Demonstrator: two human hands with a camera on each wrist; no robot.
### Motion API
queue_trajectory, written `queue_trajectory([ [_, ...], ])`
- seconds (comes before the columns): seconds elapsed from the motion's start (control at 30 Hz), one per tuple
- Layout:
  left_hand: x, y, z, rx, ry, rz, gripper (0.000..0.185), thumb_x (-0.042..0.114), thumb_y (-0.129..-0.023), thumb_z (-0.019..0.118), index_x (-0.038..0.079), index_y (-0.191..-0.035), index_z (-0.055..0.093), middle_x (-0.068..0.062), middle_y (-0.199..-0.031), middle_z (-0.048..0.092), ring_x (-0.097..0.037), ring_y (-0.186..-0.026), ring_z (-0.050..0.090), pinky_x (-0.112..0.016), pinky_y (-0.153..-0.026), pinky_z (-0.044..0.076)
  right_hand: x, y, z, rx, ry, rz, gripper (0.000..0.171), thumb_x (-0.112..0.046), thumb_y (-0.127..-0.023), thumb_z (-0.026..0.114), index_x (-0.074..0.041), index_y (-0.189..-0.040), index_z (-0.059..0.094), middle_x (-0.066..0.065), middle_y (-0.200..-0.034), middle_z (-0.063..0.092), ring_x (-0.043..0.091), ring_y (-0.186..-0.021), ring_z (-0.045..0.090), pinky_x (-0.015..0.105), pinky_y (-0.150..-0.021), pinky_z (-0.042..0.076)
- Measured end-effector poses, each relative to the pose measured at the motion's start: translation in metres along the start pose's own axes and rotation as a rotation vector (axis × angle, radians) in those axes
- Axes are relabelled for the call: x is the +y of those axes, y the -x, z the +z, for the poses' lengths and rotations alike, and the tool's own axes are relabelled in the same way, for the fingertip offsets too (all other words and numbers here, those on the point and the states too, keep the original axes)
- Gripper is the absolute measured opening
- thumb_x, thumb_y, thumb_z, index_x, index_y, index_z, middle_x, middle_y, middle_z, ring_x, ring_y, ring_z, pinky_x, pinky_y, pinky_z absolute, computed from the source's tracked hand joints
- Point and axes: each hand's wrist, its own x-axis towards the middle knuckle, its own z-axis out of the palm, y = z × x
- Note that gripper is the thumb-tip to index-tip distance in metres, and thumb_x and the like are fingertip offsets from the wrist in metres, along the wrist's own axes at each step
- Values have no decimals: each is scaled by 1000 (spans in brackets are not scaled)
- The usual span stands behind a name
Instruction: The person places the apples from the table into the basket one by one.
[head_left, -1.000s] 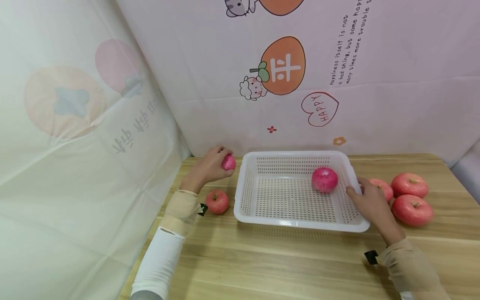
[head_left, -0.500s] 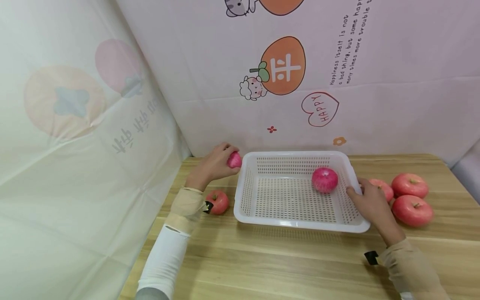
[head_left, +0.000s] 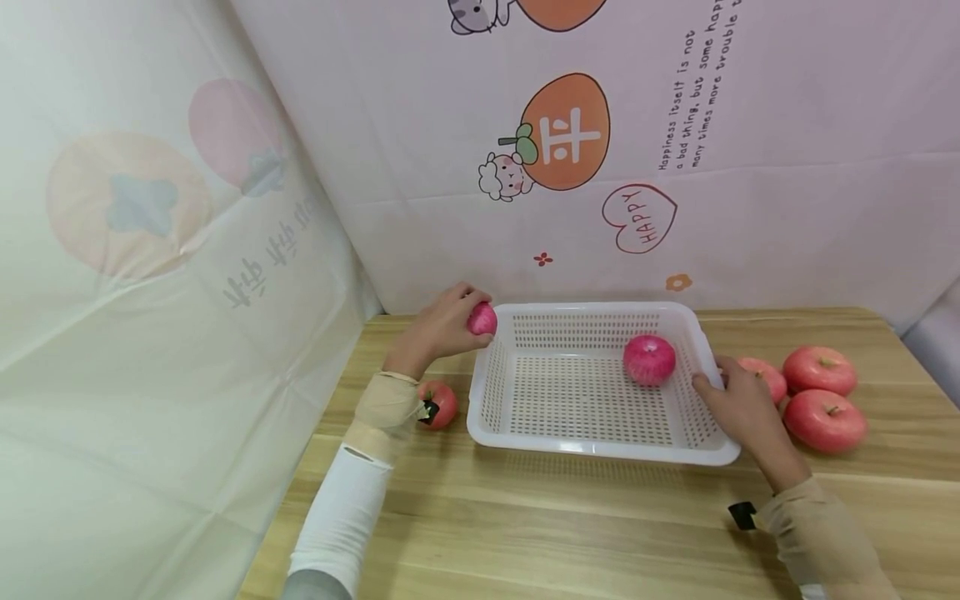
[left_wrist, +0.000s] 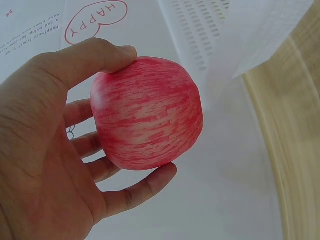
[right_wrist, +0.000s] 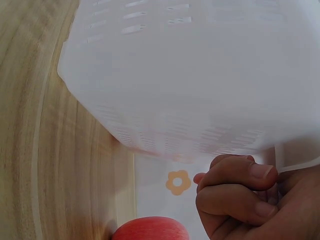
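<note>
Here the left hand (head_left: pixel 438 329) curls thumb and fingers round an apple (head_left: pixel 482 318), held above the basket's (head_left: pixel 592 448) left rim. The right hand (head_left: pixel 738 406) pinches the basket's right rim, near a second apple (head_left: pixel 649 359) lying inside on the table (head_left: pixel 525 517).

The backdrop (head_left: pixel 750 208) reads "HAPPY" and "Happiness itself is not a bad thing".
</note>
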Motion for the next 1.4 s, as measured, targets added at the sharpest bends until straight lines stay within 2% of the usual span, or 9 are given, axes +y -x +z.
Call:
queue_trajectory([
  [0.83,24,-19,4,-33,-26,47,63,38,-91,78,15,-147,59,-7,-143,55,-24,-124,55,-37,-97,60,-2,2,-2,-12,8,17,75,-39,-111,47,18,-156,31,49,-141,50,58,-119,61,71,-93,56],
  [1.4,42,-27,4,-81,7,69,63,38,-92,79,17,-148,59,-3,-142,55,-20,-124,54,-33,-92,60,-4,2,-2,-25,-5,23,75,-38,-111,47,18,-156,29,49,-142,48,58,-120,61,73,-95,55],
])
